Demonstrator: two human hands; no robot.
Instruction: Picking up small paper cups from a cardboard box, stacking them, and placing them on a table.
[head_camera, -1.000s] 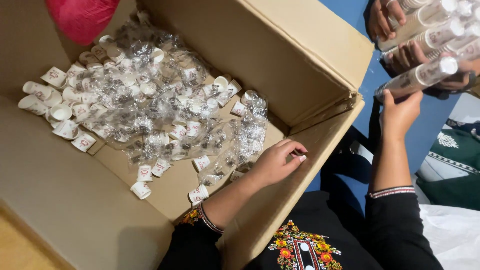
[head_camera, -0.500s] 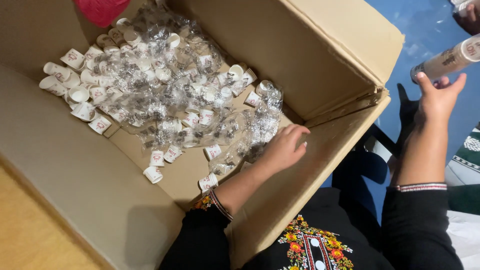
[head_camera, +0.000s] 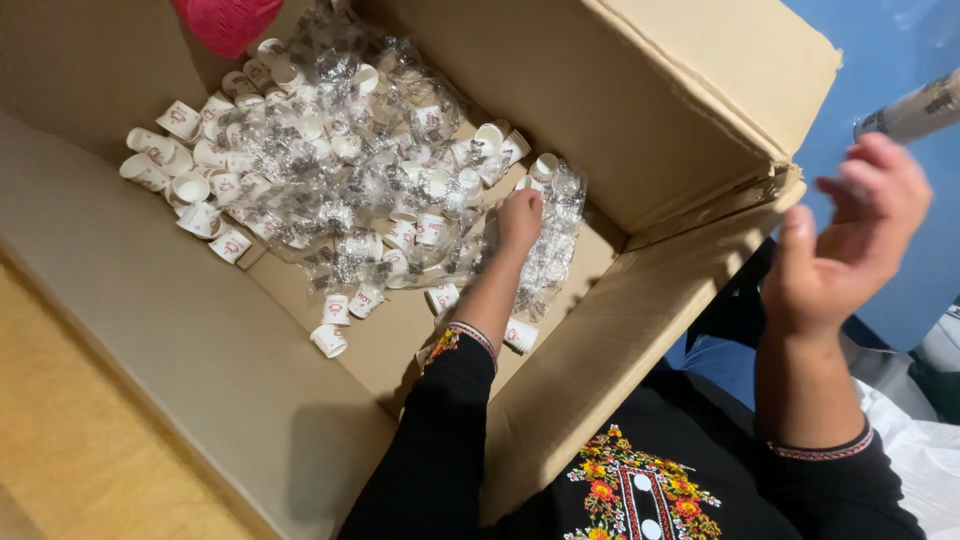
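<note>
Both hands moved: left hand (head_camera: 520, 215) now closes on wrapped cups (head_camera: 350, 170) deeper in the box (head_camera: 640, 330), right hand (head_camera: 850, 240) lifts open.

Plain brown cardboard box (head_camera: 690, 130), white paper cups (head_camera: 190, 188) with red print, clear glossy plastic wrap (head_camera: 345, 175), pink-red object (head_camera: 228, 20) at box edge, black sleeves (head_camera: 440, 440) with multicoloured cuff trim, black garment (head_camera: 640, 490) with red, yellow, green floral embroidery, blue floor (head_camera: 900, 40).
</note>
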